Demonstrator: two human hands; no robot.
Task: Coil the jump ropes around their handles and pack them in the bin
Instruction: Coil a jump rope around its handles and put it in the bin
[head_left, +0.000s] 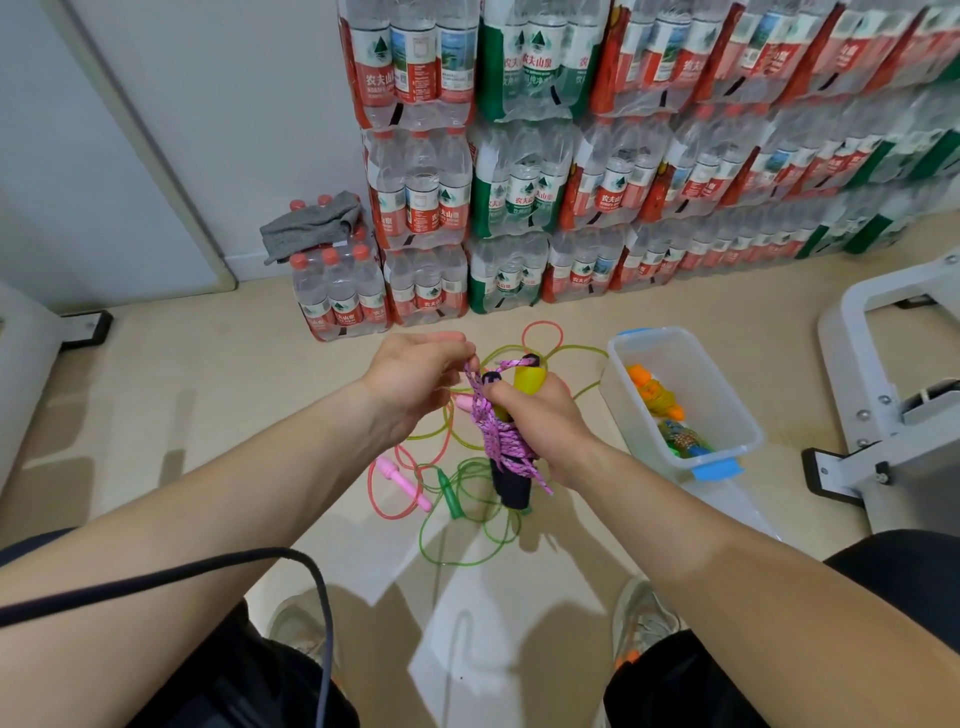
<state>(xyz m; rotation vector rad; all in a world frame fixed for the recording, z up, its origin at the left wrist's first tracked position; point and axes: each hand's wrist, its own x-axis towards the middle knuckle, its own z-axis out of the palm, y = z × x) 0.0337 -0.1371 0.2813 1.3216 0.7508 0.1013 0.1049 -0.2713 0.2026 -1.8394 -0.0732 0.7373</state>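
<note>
Pinches the free tail of the purple rope (498, 441) between the fingers (460, 353) of the left hand (415, 379) and draws it taut, well left of the bin (621, 400). Clenches the fingers (514, 402) of the right hand (545, 426) round the black handles (511, 491), both held together and roughly upright, just left of the bin and above the floor. Looks to be the winding step, near its end for this rope: most of the cord lies in crossing turns round the middle of the handles, with only a short length spare. Calls next, by judgement, for a last turn or two, then for tucking the tail under a wrap so the bundle cannot spring loose, then for a short carry rightward into the bin. Inside the bin, an orange bundle (652, 392) and a green-and-blue bundle (685, 441), with room beside them. On the floor left of the bin, a pink rope (410, 491), a green rope (448, 491) and a yellow-green rope (530, 379), loose and lying over one another, so much of the task remains. Cannot tell whether the yellow handle just past the right hand is held or lies on the floor.
</note>
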